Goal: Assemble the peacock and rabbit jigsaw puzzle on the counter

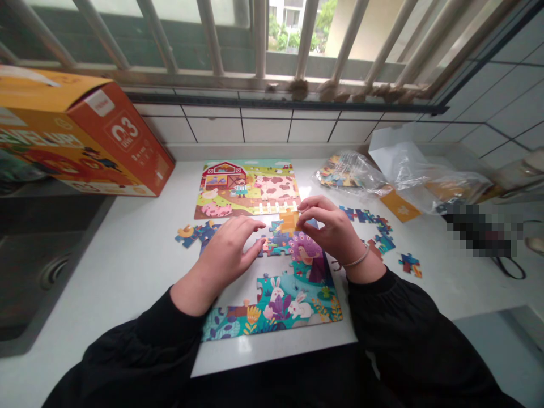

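Observation:
A partly assembled jigsaw puzzle (276,328) with rabbits, plants and a purple peacock lies on the white counter before me. My left hand (232,249) hovers over its left side, thumb and fingers apart, the thumb tip beside the blue joined pieces (278,245). At the upper right of the puzzle, my right hand (329,229) has its fingertips pinched at the edge of a yellow-orange puzzle piece (289,220). Its fingers partly cover the piece. Loose blue puzzle pieces (193,233) lie left of the puzzle, partly behind my left hand.
Behind lies a finished farm puzzle (246,190). More loose pieces (385,241) are on the right, near a bag of pieces (348,173) and clear plastic packaging (437,175). An orange box (123,139) stands at left beside the sink (38,272). A barred window is at the back.

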Demonstrator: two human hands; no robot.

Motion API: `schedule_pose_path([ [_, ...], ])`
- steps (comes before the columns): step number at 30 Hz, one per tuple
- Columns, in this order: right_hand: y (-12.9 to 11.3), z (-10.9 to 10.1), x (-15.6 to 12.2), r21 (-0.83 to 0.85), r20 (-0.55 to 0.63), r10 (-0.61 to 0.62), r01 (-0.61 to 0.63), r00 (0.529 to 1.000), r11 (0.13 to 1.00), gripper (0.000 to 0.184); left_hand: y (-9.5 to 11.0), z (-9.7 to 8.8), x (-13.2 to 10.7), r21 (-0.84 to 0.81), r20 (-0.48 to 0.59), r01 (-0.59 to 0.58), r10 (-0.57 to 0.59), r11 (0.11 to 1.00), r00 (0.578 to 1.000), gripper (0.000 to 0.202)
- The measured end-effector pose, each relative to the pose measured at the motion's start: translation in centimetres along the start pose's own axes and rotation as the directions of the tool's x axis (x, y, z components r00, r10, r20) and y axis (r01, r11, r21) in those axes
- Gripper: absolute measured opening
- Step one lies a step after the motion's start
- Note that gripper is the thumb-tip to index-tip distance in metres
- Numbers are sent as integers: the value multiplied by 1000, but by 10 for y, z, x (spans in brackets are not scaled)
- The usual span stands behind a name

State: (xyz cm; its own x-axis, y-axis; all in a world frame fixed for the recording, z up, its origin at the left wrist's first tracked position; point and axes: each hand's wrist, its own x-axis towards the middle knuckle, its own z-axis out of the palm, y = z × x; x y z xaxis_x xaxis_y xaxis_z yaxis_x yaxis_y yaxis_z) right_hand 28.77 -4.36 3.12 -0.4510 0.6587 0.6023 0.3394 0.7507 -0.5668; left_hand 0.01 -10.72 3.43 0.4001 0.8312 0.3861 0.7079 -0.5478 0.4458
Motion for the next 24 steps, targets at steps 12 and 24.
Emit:
schedule_pose_path([
  [12,4,9,-4,456,247,477,-535,844,711,44,0,-1,1,-25,37,18,-17,1000,999,19],
  [24,2,7,-4,452,270,568,-623,778,638,44,-2,-6,1,11,6,57,-57,998,998,22],
])
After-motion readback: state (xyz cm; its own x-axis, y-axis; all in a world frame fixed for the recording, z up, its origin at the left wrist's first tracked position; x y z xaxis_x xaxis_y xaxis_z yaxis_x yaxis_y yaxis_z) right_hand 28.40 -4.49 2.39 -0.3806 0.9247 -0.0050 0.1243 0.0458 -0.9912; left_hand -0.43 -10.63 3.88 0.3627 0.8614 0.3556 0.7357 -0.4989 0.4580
